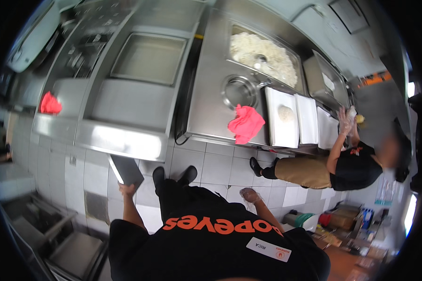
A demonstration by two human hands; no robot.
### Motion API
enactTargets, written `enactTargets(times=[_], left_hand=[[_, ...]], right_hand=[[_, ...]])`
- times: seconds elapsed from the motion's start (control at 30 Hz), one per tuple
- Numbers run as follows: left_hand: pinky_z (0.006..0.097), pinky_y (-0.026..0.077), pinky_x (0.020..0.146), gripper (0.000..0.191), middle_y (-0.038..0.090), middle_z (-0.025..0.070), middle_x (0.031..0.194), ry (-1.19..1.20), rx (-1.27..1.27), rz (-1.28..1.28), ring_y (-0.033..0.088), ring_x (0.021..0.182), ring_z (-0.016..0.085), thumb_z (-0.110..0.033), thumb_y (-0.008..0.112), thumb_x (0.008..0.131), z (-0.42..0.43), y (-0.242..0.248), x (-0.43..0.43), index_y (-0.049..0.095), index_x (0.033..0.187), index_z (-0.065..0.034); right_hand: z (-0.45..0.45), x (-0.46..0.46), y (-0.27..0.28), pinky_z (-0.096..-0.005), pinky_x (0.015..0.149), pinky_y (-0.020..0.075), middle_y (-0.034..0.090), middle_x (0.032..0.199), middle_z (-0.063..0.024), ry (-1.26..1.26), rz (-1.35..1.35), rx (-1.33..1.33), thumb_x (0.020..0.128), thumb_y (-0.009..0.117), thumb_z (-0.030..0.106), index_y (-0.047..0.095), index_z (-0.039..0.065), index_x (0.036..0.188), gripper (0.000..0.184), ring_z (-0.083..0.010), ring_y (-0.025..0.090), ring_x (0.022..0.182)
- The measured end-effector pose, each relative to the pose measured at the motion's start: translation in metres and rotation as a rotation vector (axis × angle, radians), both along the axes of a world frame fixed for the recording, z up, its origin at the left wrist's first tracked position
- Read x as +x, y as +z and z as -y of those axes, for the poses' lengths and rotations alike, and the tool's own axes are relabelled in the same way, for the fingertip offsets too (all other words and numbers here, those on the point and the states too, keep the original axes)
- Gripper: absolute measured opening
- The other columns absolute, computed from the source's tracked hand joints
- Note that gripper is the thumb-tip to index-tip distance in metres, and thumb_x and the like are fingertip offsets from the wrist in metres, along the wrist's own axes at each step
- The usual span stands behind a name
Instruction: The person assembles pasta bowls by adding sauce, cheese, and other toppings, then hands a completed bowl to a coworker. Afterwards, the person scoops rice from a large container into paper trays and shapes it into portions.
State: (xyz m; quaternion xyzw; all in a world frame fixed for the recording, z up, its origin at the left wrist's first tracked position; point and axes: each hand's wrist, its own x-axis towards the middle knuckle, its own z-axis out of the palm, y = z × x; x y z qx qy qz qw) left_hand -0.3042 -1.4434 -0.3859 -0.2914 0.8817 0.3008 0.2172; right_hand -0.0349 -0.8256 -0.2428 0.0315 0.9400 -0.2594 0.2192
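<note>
My left hand (127,190) grips the near end of a rectangular metal pan (128,171), held tilted over the floor in front of the steel counter (123,135). Its bright rim faces left and its dark grey side faces up. My right hand (249,195) hangs low over the floor tiles, in a loose clear plastic glove. Its fingers look curled, and whether anything is inside them is hidden. On the counter ahead lie a pink cloth (246,124) and a round steel well (240,92). Behind them a large bin holds white flour-like breading (260,52).
At right a co-worker (355,165) in clear gloves handles something above several paper-lined trays (283,117). One tray bears a pale round piece (286,113). A recessed basin (149,58) and another pink cloth (50,103) are at left. Shelving (74,251) stands behind my left side.
</note>
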Motion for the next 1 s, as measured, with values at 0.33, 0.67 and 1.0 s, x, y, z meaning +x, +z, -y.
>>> enactTargets(times=[0.33,0.67,1.0], left_hand=[[0.0653,0.033,0.102,0.12,0.023,0.0168,0.151,0.218,0.005,0.128,0.027,0.135,0.046,-0.044,0.086,0.058,-0.023,0.055,-0.004,0.012,0.15,-0.0252],[0.0586,0.031,0.104,0.115,0.022,0.0107,0.152,0.256,0.01,0.246,0.025,0.138,0.035,-0.049,0.082,0.061,-0.02,0.093,-0.009,0.013,0.151,-0.0294],[0.0566,0.028,0.105,0.111,0.027,0.0081,0.149,0.338,0.09,0.244,0.026,0.138,0.034,-0.044,0.08,0.064,-0.034,0.097,-0.009,0.013,0.152,-0.0304]], right_hand=[[-0.043,-0.061,0.014,-0.034,0.063,0.0498,0.064,0.075,-0.0108,-0.412,0.378,-0.291,0.093,0.053,0.026,0.065,-0.001,0.095,0.029,-0.0205,0.061,0.068],[-0.084,-0.111,-0.001,-0.0255,0.056,0.0443,0.063,0.085,-0.0039,-0.494,0.638,-0.351,0.094,0.058,0.027,0.06,0.005,0.101,0.023,-0.0111,0.056,0.063],[-0.083,-0.206,0.039,-0.0318,0.066,0.0469,0.064,0.09,-0.0069,-0.071,0.573,-0.133,0.093,0.055,0.026,0.061,0.007,0.104,0.022,-0.0164,0.059,0.074]])
